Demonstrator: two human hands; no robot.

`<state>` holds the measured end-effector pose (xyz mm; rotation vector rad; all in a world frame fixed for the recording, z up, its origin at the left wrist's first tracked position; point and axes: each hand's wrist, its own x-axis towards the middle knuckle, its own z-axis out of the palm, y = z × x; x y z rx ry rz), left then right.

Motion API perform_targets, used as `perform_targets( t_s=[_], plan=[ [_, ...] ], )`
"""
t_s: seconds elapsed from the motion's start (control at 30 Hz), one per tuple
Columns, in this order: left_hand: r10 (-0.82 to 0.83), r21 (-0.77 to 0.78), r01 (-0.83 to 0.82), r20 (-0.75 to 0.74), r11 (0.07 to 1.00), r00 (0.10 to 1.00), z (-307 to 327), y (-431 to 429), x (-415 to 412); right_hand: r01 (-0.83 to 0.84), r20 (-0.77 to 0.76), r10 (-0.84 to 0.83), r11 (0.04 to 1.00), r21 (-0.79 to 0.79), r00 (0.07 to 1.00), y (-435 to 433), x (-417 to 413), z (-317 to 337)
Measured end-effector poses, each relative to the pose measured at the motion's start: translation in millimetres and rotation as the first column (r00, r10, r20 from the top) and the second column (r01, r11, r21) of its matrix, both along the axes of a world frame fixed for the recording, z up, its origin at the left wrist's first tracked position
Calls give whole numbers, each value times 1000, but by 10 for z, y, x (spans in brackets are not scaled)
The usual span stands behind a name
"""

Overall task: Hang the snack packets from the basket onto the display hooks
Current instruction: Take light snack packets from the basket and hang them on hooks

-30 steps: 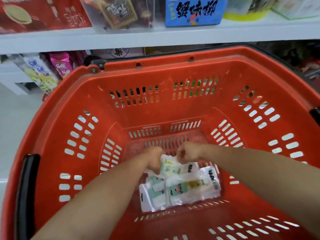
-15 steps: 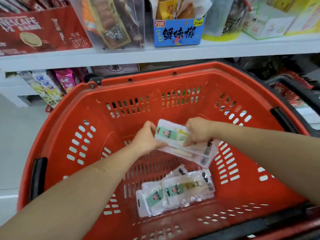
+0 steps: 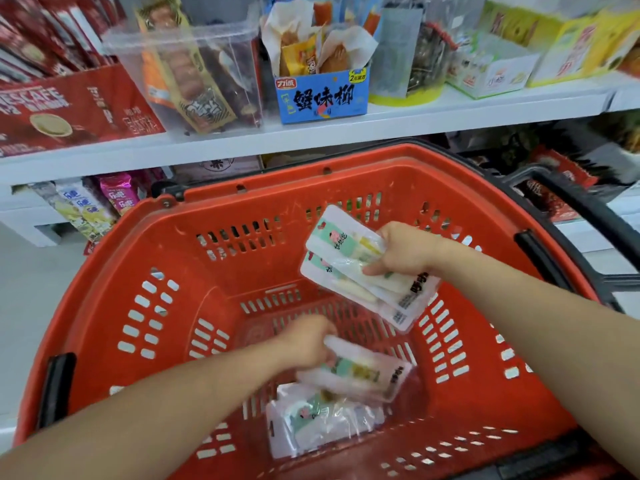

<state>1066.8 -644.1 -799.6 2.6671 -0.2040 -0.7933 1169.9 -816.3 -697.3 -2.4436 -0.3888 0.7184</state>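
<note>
A red slotted shopping basket fills the view below me. My right hand grips a small stack of white snack packets with green and yellow print, held up over the basket's right side. My left hand is down inside the basket and grips the end of another white packet, lifted a little off the bottom. A few more packets lie on the basket floor beneath it. No display hooks are in view.
A white shelf runs above the basket with a red Nescafe box, a clear tub of snacks and a blue carton. Black basket handles stick out at right. Snack bags sit on a lower shelf at left.
My left hand let go of the lifted stack and dropped to the basket floor, where it took hold of another packet. My right hand carried the stack up and right.
</note>
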Motion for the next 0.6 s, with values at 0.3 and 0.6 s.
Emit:
perform_targets(
  t_s=[0.3,0.6],
  plan=[
    [379,-519,-150,369,841,848,1819,633,61,210,-172,-132,770,602,976,-43,-74,610],
    [374,-525,-107,435,845,819,3617,643,-163,352,-235,-275,534,769,932,-124,-541,2144]
  ],
)
